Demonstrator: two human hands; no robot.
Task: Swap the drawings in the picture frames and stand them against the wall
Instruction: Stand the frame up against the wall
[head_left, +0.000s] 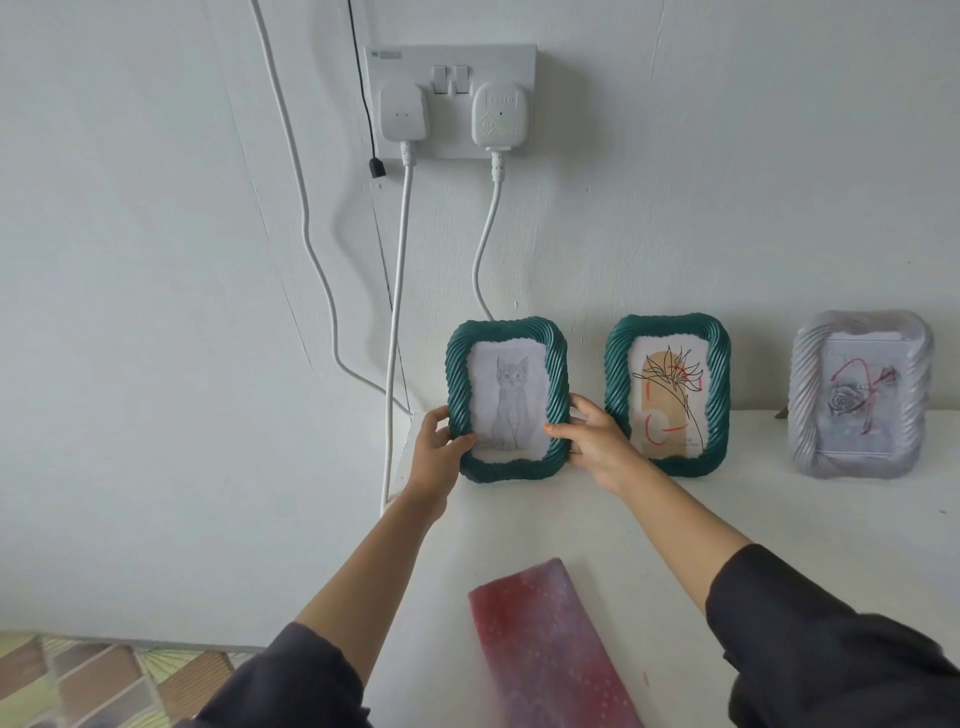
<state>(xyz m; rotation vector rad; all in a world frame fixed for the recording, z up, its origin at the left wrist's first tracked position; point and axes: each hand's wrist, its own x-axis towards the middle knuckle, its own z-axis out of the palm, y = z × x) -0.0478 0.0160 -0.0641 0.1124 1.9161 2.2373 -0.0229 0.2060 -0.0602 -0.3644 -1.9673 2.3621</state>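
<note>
Gripping the green cat frame (511, 400) by its side rims — left hand (439, 449) curled on the left edge, right hand (597, 441) pinching the right — a person holds it upright on the white table (571, 525) near the wall (156, 312), just beside the green flower frame (667, 395).

Cat frame (506, 400), flower frame (667, 395) and rose frame (860, 395) stand left to right on the table (779, 514).
</note>
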